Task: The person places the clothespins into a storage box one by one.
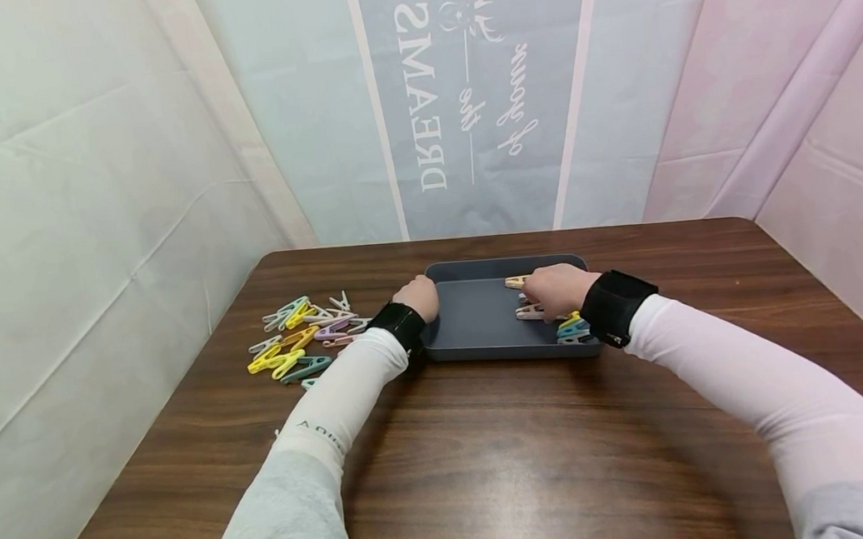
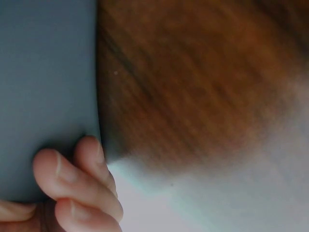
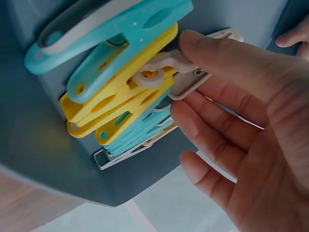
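A dark grey tray (image 1: pixel 482 354) lies on the table. My left hand (image 1: pixel 417 298) grips its left side; in the left wrist view the fingers (image 2: pixel 72 181) curl against the grey wall. Inside the tray, my right hand (image 1: pixel 559 288) pinches a beige clothespin (image 3: pixel 186 86) between thumb and fingers. Beside it in the right wrist view, yellow clothespins (image 3: pixel 104 102) and turquoise clothespins (image 3: pixel 159 21) stand in a row along the tray's wall. A tan clothespin (image 1: pixel 515 282) pokes out farther back, partly hidden by the right hand.
Several loose clothespins (image 1: pixel 303 337) in yellow, green, purple, pink and white are scattered on the brown wooden table (image 1: pixel 489 449) left of the tray. A printed cloth (image 1: pixel 487 207) hangs behind the table's far edge, with pale cloth (image 1: pixel 96 201) at the sides.
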